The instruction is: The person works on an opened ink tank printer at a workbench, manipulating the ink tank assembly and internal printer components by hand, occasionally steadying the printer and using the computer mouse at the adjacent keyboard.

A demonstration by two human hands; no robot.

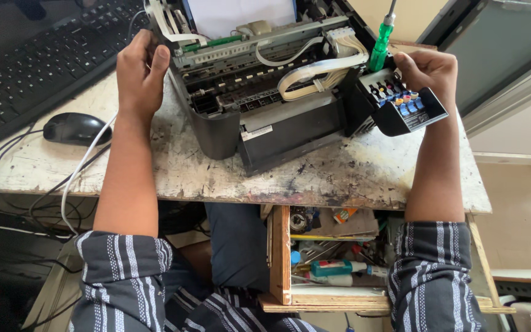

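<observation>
The left hand clasped the opened printer, whose rear was cropped; the right hand gripped its ink tank unit, fingertips hidden behind.

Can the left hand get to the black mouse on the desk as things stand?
Probably yes. The left hand rests on the opened printer's left side, and the mouse lies just to its left on the worn tabletop, with only cables between them.

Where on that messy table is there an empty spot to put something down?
Bare top lies in front of the printer, between the forearms, down to the table edge. A smaller patch sits below the mouse, though cables cross it. The back is crowded: keyboard, printer, ink tank.
</observation>
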